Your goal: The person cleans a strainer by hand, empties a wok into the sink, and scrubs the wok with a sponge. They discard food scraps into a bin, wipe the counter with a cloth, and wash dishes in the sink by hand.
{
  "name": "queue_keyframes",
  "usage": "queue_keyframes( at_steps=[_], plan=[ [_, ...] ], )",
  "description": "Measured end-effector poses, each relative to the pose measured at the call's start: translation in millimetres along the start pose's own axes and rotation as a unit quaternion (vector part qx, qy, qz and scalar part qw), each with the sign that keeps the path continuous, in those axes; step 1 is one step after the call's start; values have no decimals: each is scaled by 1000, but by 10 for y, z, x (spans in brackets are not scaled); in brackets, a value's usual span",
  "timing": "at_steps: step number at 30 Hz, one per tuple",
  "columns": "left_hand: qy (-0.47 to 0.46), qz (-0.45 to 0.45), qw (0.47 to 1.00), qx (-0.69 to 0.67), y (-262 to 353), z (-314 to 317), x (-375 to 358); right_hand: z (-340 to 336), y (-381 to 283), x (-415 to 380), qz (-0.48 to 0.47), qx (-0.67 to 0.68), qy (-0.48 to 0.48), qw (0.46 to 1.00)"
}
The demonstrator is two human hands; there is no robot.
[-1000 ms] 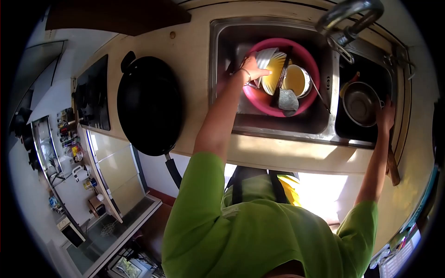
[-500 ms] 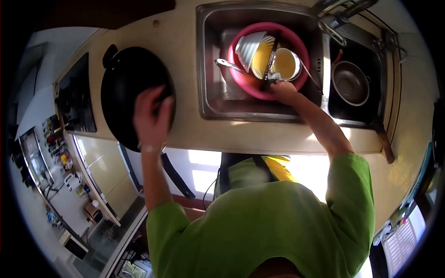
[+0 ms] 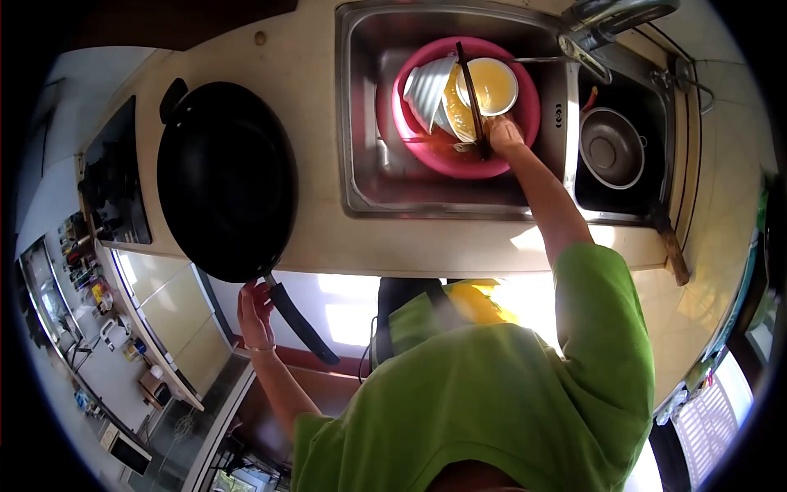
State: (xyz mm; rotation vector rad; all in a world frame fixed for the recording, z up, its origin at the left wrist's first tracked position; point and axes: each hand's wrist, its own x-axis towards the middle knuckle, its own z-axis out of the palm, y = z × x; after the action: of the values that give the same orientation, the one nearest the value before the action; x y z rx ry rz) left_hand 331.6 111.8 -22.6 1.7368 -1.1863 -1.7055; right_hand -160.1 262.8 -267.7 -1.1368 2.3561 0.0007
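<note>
Low in the pink basin (image 3: 533, 123), my right hand (image 3: 502, 134) is closed at the near rim of a round white bowl (image 3: 492, 85) with a yellowish inside, its fingers partly hidden. Dark chopsticks (image 3: 469, 90) slant across the basin just left of that hand. Further left, pale stacked bowls (image 3: 428, 92) lie tilted over reddish water. My left hand (image 3: 256, 316) is below the large black wok (image 3: 225, 180), fingers apart and fingertips close to its rim, left of the wok handle (image 3: 302, 324).
The basin stands in a steel sink (image 3: 361, 164) under a faucet (image 3: 584, 53). In the smaller right basin sits a brown pot (image 3: 611, 148). A wooden handle (image 3: 677, 258) juts over the counter's front edge. Left of the wok is a dark cooktop (image 3: 123, 176).
My left hand has moved down from over the wok to below its near rim. My right hand has shifted from the chopsticks and spoon to the white bowl, which has moved toward the far side.
</note>
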Motion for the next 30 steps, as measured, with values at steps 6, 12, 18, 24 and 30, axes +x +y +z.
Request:
queue_keyframes(
  at_steps=[6,12,18,24,30],
  plan=[
    [-113,-22,993,-12,104,262,60,-462,-62,-120,-18,-88,-74,993],
    [-262,-118,946,-152,-86,303,145,-413,-191,-320,-85,-64,-21,994],
    [-295,-90,908,-283,-134,435,115,-350,-296,-402,-47,-83,-32,995],
    [-327,-113,833,-432,-82,499,79,-267,-265,-392,-34,-82,-37,995],
    [-325,-79,861,-382,109,507,-28,-249,-349,-393,51,-62,-30,996]
  ],
)
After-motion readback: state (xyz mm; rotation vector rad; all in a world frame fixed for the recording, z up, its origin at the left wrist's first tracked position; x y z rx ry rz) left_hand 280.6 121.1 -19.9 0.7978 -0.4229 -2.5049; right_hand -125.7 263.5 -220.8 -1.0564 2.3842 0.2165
